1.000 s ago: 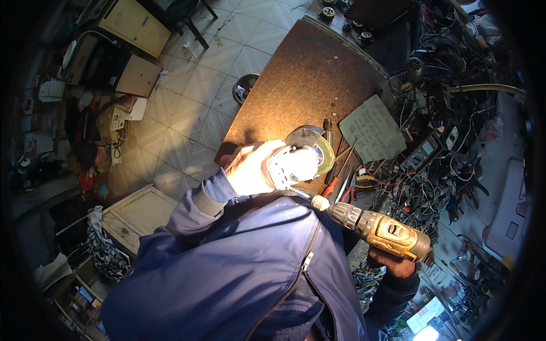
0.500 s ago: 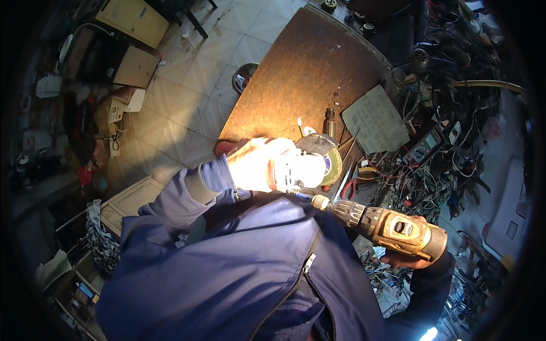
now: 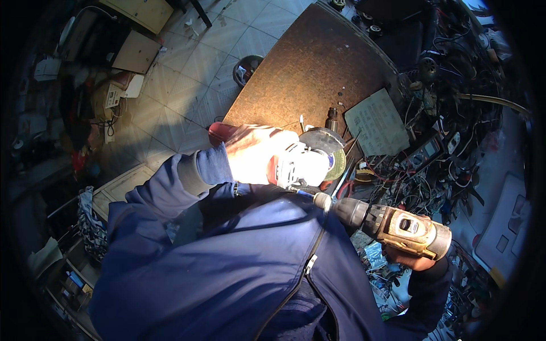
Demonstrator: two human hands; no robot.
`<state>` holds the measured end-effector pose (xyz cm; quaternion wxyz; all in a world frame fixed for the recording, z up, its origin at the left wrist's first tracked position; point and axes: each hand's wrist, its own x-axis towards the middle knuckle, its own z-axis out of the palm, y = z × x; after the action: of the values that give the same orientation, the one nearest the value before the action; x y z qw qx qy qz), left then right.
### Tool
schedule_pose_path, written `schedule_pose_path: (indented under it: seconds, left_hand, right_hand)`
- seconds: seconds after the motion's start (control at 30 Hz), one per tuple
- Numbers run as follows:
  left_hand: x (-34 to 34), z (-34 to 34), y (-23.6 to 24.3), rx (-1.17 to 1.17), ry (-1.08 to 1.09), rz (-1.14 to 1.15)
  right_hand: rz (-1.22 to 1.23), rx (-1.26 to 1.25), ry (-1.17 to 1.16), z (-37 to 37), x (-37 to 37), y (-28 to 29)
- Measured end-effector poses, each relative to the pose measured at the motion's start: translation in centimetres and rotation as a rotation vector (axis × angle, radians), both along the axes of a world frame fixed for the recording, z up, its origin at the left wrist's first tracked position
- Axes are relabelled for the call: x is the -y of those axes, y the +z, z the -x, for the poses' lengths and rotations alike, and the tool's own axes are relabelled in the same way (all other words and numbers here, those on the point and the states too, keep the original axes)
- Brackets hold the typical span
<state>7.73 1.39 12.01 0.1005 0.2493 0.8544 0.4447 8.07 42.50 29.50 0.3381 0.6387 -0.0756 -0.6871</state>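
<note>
My left hand (image 3: 250, 149) is closed around an angle grinder (image 3: 304, 167) with a red body, a dark guard and a yellowish disc, brightly lit near the bench edge. My right hand (image 3: 409, 258) grips a worn yellow-and-black drill (image 3: 409, 230), held horizontally. Its blue-shafted bit (image 3: 305, 194) reaches the lower side of the grinder head; whether it is seated in anything there is too small to tell. Tools (image 3: 361, 179) and a dark cylinder (image 3: 333, 116) lie just beyond the grinder.
The rusty brown bench top (image 3: 301, 62) carries a grey plate (image 3: 375, 122). A multimeter (image 3: 424, 153) sits among dense tangled cables and parts at right. Tiled floor (image 3: 187, 74), a round bin (image 3: 244, 71), cabinets (image 3: 133, 54) and boxes are at left.
Both hands have moved, the left slightly upward with the grinder, the right rightward and upward with the drill, which lies a little flatter. The bench appears higher in view.
</note>
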Motion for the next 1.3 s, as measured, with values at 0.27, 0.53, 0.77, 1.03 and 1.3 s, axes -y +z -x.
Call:
schedule_pose_path:
  seconds: [0.27,0.53,0.77,1.03,1.3]
  left_hand:
    - [-0.3,0.0,-0.6,0.029,0.039,0.036]
    - [-0.2,0.4,0.1,0.051,0.05,-0.014]
    - [-0.3,0.0,-0.2,0.11,0.081,-0.035]
    - [-0.1,-0.4,-1.0,0.093,0.031,-0.007]
    - [0.4,-0.4,-0.6,0.058,-0.079,-0.071]
  right_hand:
    - [-0.355,-0.967,1.359,0.6,1.5,0.4]
    - [-0.378,-0.97,1.13,-0.2,1.8,-0.1]
    - [-0.39,-1.059,1.382,1.2,1.9,-0.2]
    - [-0.167,-0.8,0.905,-0.5,-0.9,-3.0]
    - [-0.364,-0.985,1.263,-0.1,-0.1,-0.4]
